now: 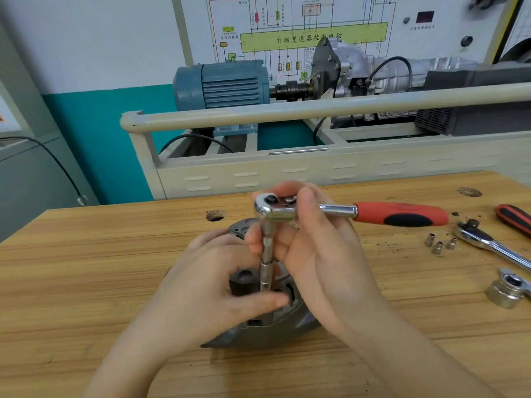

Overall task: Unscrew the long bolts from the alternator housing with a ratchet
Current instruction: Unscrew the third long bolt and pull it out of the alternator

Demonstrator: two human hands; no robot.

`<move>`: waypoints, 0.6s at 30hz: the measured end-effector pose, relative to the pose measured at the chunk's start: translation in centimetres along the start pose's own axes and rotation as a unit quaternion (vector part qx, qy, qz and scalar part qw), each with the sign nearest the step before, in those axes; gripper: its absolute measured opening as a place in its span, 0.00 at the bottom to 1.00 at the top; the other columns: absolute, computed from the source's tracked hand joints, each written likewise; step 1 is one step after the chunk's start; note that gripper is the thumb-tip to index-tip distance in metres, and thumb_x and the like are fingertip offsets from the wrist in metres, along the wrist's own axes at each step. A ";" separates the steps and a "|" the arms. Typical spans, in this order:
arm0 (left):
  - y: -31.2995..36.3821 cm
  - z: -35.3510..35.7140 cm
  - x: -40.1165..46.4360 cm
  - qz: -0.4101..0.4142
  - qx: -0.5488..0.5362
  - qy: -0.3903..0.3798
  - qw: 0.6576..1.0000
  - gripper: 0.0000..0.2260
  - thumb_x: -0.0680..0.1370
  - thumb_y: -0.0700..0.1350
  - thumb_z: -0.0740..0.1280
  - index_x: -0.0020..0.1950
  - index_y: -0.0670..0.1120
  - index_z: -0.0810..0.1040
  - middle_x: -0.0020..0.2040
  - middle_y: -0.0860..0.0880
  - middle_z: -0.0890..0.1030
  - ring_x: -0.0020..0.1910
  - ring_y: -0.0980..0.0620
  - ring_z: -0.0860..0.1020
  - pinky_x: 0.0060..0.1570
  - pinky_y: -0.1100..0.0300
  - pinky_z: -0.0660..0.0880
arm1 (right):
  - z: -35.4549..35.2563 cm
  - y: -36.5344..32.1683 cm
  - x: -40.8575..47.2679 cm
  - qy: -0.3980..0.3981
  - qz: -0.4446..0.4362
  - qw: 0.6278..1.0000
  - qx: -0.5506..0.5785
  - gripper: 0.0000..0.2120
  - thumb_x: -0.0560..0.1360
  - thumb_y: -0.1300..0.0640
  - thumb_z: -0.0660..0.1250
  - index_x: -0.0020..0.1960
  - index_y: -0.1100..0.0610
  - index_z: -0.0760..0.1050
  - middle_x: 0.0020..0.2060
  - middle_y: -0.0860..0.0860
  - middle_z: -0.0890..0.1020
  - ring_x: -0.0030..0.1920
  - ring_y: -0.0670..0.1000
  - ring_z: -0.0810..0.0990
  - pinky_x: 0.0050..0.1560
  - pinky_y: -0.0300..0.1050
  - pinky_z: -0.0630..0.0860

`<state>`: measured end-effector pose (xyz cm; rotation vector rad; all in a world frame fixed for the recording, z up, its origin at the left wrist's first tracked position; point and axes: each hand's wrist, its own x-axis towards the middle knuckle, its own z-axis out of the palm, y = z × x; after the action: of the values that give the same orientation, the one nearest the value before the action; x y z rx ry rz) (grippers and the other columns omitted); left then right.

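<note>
- Left hand [212, 285], lower centre of frame: rests on the dark grey cast-metal alternator housing [267, 331], thumb stretched across to the foot of the socket; it steadies the housing, fingers look loose, not clamped.
- Alternator housing lies on the light wooden workbench [86, 268] at centre-bottom, mostly hidden under both hands.
- Chrome extension bar with socket [265, 262] stands upright at centre, lower end down in the housing; bolt head itself hidden, so cannot tell if the socket is seated.
- Right hand [310, 254], just right of centre: fingers pinch the extension bar, thumb curled over the chrome ratchet with red-and-black handle [399, 215], whose handle sticks out to the right, ungripped.
- Right edge: three small chrome sockets [439, 244], a second chrome ratchet [488, 242], a large chrome socket [505, 291], and the end of another red-and-black handle [514, 218].
- Progress, judged: tool is being set on or finger-spun at one bolt; no removed long bolts visible on the bench, so the unscrewing looks early, most bolts probably left. How many are already loose cannot be told.
</note>
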<state>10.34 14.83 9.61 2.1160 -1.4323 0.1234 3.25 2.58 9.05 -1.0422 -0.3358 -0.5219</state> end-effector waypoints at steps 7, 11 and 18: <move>-0.6 -0.3 -0.2 0.022 0.109 -0.054 0.992 0.22 0.64 0.67 0.59 0.47 0.55 0.79 0.49 0.62 0.77 0.55 0.67 0.65 0.60 0.78 0.47 | 0.0 -0.1 0.0 0.005 0.009 1.000 0.016 0.10 0.71 0.47 0.63 0.44 0.51 0.79 0.41 0.50 0.83 0.37 0.49 0.81 0.39 0.42 0.77; -0.6 -0.2 -0.3 0.039 0.107 -0.052 0.992 0.11 0.68 0.59 0.66 0.42 0.54 0.79 0.45 0.62 0.78 0.52 0.67 0.67 0.60 0.78 0.45 | 0.1 -0.2 -0.1 -0.003 0.003 1.000 0.010 0.10 0.71 0.46 0.65 0.45 0.51 0.79 0.42 0.50 0.82 0.38 0.49 0.81 0.41 0.43 0.77; -0.8 -0.2 -0.2 0.049 0.089 -0.062 0.993 0.08 0.67 0.57 0.67 0.38 0.54 0.80 0.40 0.61 0.79 0.51 0.68 0.69 0.62 0.77 0.47 | 0.0 -0.2 -0.2 0.002 0.006 1.000 0.007 0.10 0.70 0.47 0.64 0.44 0.51 0.80 0.42 0.50 0.82 0.38 0.50 0.81 0.41 0.43 0.77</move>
<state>11.02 15.29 9.40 2.2290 -1.6531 0.1662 2.98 2.54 9.15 -1.0302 -0.3291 -0.5090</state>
